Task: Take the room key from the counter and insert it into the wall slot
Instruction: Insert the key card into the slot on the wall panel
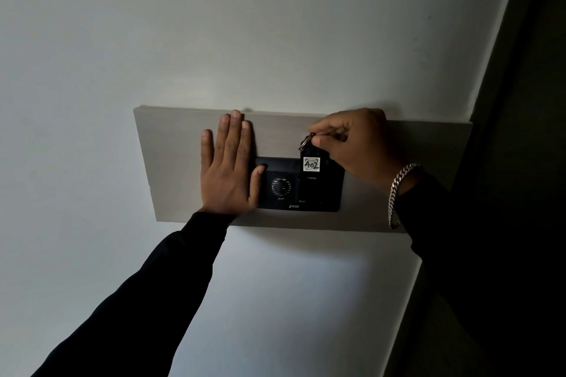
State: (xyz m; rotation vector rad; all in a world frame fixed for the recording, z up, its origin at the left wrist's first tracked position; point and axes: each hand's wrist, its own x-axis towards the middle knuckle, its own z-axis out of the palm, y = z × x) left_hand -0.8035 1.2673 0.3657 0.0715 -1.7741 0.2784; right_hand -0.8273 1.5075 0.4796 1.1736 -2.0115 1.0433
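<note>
Head view: right hand (352, 147) pinched on the ring end of the room key fob (311, 164), label 402 facing out, long axis running twelve to six. Lower end at or just inside the wall slot (311, 178) on the black panel (301, 184); depth too dark to tell. Slot straight toward six from the grip. Left hand (228, 164) holding nothing, spread flat at nine o'clock, thumb touching the panel, bracing the grey backing board (171, 147).
</note>
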